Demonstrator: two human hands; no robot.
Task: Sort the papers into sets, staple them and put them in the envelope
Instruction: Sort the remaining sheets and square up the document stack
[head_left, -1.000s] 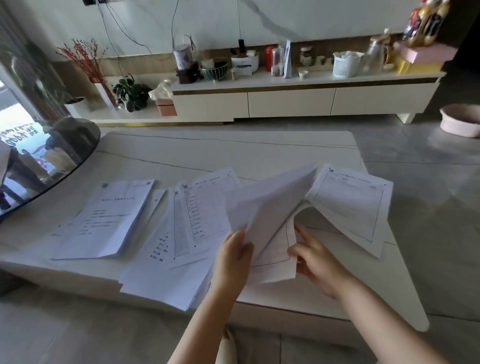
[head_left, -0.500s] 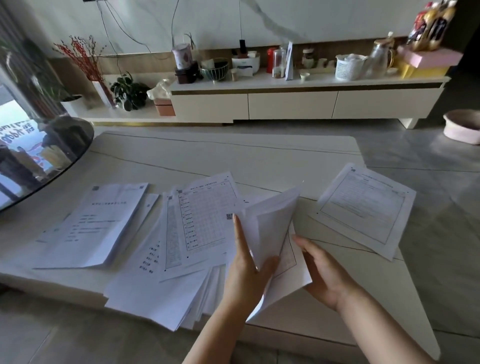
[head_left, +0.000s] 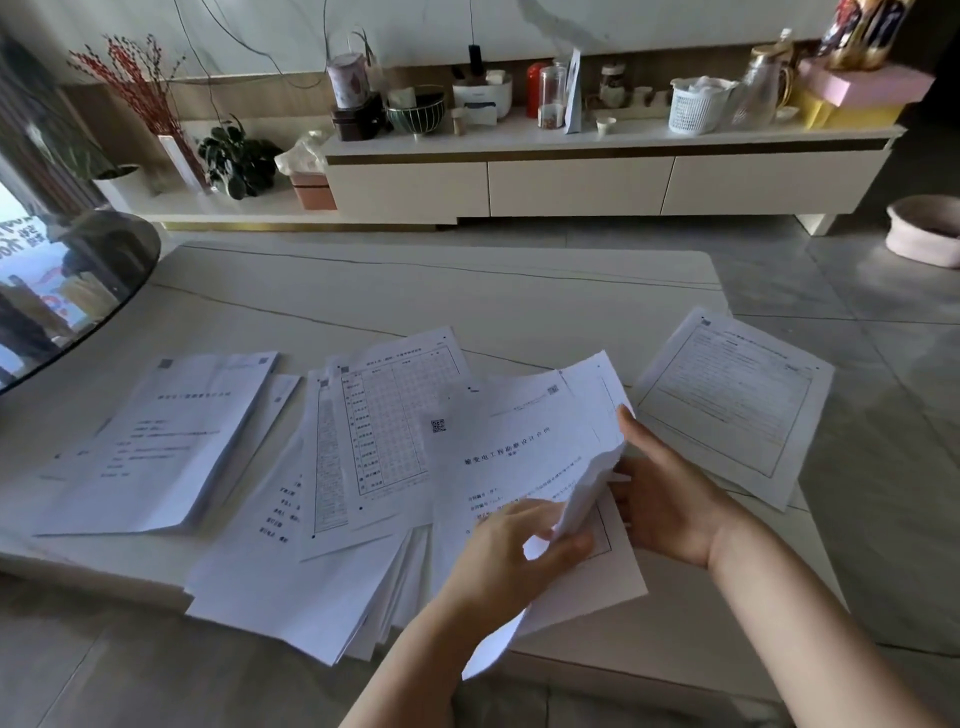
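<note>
White printed papers lie spread over a low pale table (head_left: 467, 291). My left hand (head_left: 511, 558) grips the near edge of a bundle of sheets (head_left: 524, 447), lifted and curled, with a title page on top. My right hand (head_left: 660, 499) sits behind the bundle's right edge, fingers straight against the sheets. A fanned pile with a grid form (head_left: 384, 426) on top lies left of the bundle. A separate stack (head_left: 156, 441) rests at the far left. One framed sheet (head_left: 732, 405) lies apart at the right. No stapler or envelope shows.
A dark round glass tabletop (head_left: 62, 291) overlaps the table's left end. Behind stands a long white cabinet (head_left: 571, 182) crowded with jars, a basket and bowls. A pink basin (head_left: 924, 228) sits on the grey tiled floor at the right. The fanned pile overhangs the table's near edge.
The framed sheet that was lifted to the right now lies flat on the table. The bundle in my hands has turned, so its title page faces up.
</note>
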